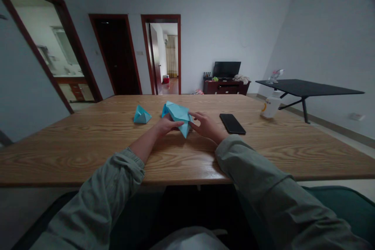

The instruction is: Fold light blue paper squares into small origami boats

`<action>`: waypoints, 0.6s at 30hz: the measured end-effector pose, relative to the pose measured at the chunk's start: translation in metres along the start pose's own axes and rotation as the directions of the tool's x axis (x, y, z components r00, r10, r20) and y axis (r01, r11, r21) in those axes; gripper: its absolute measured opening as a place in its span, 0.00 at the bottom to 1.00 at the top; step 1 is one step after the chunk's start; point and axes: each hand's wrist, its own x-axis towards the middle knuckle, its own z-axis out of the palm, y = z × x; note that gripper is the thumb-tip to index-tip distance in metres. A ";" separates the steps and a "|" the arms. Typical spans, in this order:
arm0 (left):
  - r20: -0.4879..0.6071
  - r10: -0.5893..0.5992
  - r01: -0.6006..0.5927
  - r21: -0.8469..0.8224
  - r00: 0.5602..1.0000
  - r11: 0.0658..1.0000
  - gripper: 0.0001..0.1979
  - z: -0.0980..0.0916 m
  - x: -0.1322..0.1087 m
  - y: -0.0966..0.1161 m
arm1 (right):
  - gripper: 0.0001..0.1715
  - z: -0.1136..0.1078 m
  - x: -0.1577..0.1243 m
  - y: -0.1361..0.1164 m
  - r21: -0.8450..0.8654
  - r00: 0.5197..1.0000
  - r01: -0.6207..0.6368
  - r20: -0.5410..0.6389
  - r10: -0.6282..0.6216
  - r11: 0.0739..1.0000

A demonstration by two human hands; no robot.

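The blue paper (pixel 179 112), folded into a pointed shape, is near the middle of the frame, over the wooden table (pixel 96 140), with one tip pointing down toward the lower edge. The left hand (pixel 166 125) grips it from the left, thumb laid across its near face and most of the fingers hidden behind. The right hand (pixel 204 125) holds its right edge between thumb and fingers. Both sleeves (pixel 252 168) are pushed back off the wrists. Left of the hands sits a smaller blue piece (pixel 142 115), standing on the table apart from the paper. A dark phone (pixel 232 124) lies flat just right of the right hand, and a white bottle (pixel 270 107) stands farther to the right. A black table (pixel 310 87) fills the right side of the frame, and a TV (pixel 226 69) stands on a cabinet (pixel 212 87) in the upper right, against the wall.
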 end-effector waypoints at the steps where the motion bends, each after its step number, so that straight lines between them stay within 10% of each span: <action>1: 0.023 -0.006 0.006 -0.001 1.000 1.000 0.34 0.001 -0.001 0.000 | 0.27 -0.001 0.000 0.000 -0.017 1.000 -0.008 0.007 0.008 1.000; 10: -0.184 0.009 0.012 0.112 0.983 0.994 0.34 -0.004 0.005 -0.007 | 0.15 -0.008 0.004 -0.010 0.012 0.995 -0.097 0.003 0.097 0.995; 18: -0.176 0.093 -0.060 0.184 0.980 0.981 0.40 -0.013 0.014 -0.012 | 0.24 -0.015 0.007 -0.003 0.241 0.965 -0.262 0.034 0.262 0.935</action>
